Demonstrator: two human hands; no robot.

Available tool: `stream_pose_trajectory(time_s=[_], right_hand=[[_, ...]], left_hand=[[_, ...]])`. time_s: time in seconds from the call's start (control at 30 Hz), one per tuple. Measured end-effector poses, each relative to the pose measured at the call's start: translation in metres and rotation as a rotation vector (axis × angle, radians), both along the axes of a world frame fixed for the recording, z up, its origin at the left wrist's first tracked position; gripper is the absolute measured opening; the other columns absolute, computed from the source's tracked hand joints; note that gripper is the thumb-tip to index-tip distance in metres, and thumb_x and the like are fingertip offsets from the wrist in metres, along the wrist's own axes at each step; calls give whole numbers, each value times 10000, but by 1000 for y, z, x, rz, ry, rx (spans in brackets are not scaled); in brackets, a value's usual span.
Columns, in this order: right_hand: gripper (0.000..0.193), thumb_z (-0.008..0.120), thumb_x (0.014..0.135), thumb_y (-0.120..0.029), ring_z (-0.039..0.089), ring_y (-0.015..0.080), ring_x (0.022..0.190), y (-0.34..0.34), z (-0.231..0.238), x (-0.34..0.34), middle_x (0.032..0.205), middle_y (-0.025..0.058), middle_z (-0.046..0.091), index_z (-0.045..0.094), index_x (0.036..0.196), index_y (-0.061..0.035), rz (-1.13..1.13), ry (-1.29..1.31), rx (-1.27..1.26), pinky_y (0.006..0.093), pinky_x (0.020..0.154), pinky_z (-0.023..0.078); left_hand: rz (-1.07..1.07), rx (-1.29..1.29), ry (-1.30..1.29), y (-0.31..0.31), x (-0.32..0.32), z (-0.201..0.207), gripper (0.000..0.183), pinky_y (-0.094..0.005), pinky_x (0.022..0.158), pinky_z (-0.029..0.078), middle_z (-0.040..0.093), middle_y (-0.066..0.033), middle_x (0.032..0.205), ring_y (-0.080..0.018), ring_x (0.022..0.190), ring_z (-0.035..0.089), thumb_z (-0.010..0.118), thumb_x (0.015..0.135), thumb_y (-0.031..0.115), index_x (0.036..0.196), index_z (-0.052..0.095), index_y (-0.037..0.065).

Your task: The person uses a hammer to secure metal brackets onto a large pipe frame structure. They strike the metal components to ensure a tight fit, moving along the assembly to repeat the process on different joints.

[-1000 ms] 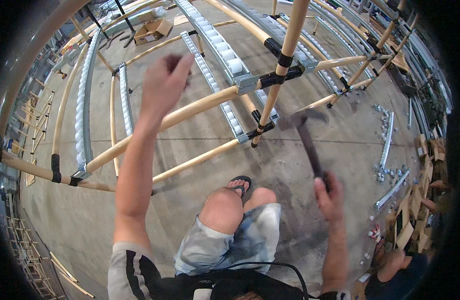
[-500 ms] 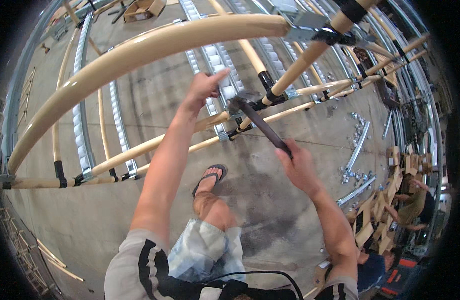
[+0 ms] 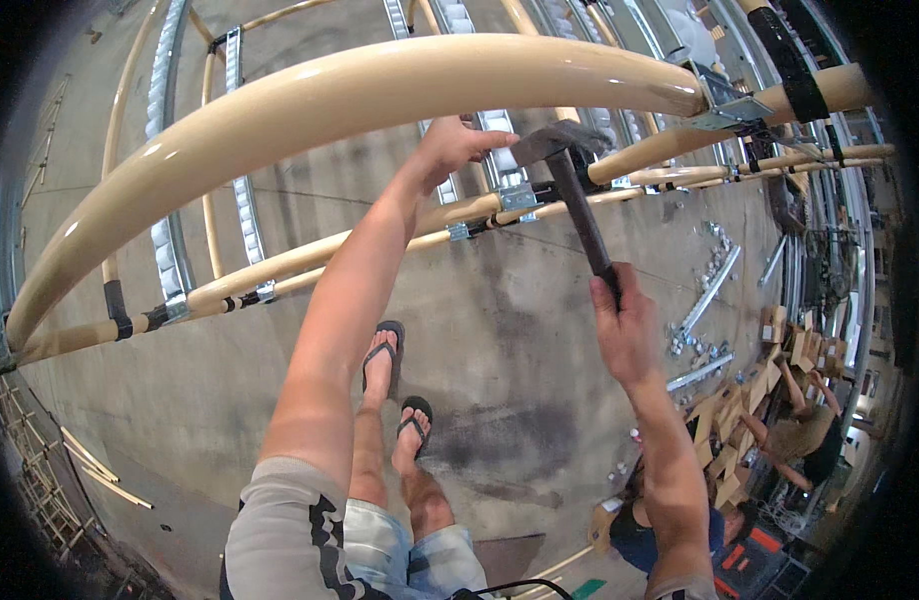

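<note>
My right hand [image 3: 625,325] grips the dark handle of a hammer [image 3: 570,185], its metal head raised toward a thick cream pipe [image 3: 310,110] that arcs across the view. My left hand [image 3: 450,150] reaches up under that pipe, fingers curled against it right beside the hammer head. A metal clamp joint [image 3: 725,100] with black bands ties the pipe to another one at the upper right. My legs in sandals [image 3: 385,365] stand on the concrete floor below.
More cream pipes and grey roller tracks [image 3: 242,200] form a rack frame below and behind. Loose metal parts and rails [image 3: 710,300] lie on the floor at right. Two people [image 3: 800,435] crouch among cardboard pieces at lower right.
The view has closed in on the thick pipe. My left hand has risen to the pipe, and my right hand has brought the hammer head up beside it.
</note>
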State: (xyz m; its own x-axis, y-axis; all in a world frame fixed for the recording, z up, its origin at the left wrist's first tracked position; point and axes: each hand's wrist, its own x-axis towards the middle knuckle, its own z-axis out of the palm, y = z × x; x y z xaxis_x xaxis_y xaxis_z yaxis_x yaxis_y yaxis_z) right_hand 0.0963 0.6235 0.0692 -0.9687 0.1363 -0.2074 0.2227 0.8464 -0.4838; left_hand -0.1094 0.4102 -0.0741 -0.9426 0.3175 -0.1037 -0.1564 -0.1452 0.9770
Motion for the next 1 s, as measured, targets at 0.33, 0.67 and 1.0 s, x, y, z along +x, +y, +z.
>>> stream_pose_trajectory(time_s=[0.33,0.67,1.0], right_hand=[[287,555,985,-330,593,403,639,4,10,-7,664,199,569,542,998,-43,-10,33,-27,458,579,429],[251,619,958,-278,602,388,606,30,-10,22,669,197,583,509,941,-53,-39,60,-119,441,518,438],[217,606,957,-248,624,382,637,46,-19,28,691,156,615,514,1011,-58,-110,149,-368,456,549,454]], left_hand=[[-31,-14,-71,1,2,-9,525,-321,793,449,660,-40,1106,-150,1005,583,834,757,349,1173,651,86],[31,38,-79,0,-11,-40,374,-297,743,503,687,-45,1016,-140,856,645,786,802,232,1098,655,45],[30,-39,-136,8,-3,-2,447,-257,683,541,671,-66,972,-122,766,647,752,847,161,1186,545,-44]])
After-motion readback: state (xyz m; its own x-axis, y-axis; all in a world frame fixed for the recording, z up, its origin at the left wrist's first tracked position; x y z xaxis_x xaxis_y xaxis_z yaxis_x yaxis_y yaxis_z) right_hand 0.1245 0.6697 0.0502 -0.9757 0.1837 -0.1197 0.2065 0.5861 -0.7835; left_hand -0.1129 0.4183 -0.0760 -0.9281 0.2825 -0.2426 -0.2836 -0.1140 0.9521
